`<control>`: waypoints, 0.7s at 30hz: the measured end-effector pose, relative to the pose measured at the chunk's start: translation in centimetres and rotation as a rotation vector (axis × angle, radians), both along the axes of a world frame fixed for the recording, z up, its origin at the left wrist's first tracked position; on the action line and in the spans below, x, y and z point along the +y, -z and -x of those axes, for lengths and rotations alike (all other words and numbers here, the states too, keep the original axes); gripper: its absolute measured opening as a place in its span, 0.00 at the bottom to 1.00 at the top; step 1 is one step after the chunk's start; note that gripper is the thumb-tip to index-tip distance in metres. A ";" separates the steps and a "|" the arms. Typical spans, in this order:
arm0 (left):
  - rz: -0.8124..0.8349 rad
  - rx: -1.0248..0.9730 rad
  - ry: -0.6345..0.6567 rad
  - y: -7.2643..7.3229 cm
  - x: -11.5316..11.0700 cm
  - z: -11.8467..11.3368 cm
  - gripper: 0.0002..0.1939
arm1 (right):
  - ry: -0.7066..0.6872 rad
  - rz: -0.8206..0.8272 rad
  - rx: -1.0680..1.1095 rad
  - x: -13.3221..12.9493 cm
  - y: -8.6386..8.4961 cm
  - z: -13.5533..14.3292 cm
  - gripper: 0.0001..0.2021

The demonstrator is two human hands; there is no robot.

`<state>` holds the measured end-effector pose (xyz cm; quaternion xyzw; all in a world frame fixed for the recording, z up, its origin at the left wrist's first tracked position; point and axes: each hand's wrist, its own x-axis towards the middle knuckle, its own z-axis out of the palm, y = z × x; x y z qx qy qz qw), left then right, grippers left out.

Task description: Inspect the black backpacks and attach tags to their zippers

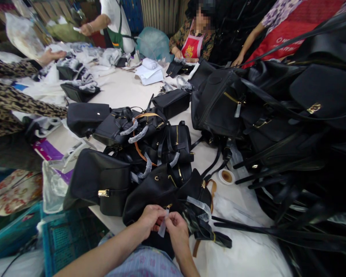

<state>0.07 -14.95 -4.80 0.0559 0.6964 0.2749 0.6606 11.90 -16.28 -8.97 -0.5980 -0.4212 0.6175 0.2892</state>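
A black bag (144, 192) with gold zips lies at the table edge in front of me. Both my hands are at its near zip. My left hand (152, 220) pinches a strip of clear plastic wrap (162, 227) from the left, close under the gold zip pull (168, 207). From the right, my right hand (175, 225) closes its thumb and fingers on the same strip. The strip's loose end hangs down between the hands. Right of them is another black bag (194, 188) with plastic-wrapped handle parts.
More black bags (100, 177) stand on the white table (127, 86). Bags and straps pile high at the right (276, 115). A small cup of brown liquid (227, 176) sits nearby. A teal crate (66, 238) is at lower left. Several people work around the table.
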 end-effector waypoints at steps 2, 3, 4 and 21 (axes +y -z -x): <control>-0.006 0.028 -0.007 0.1 0.1 -0.2 0.13 | -0.002 -0.015 -0.010 -0.3 -0.2 0.1 0.07; -0.011 0.043 -0.011 0.1 0.1 -0.3 0.12 | -0.006 -0.023 -0.013 -0.4 -0.3 0.2 0.06; -0.018 0.057 -0.014 0.2 0.1 -0.5 0.12 | -0.011 -0.032 -0.015 -0.5 -0.4 0.2 0.05; -0.155 0.110 0.234 -1.4 0.5 -0.5 0.10 | 0.098 -0.004 0.105 -4.5 -5.3 -7.1 0.11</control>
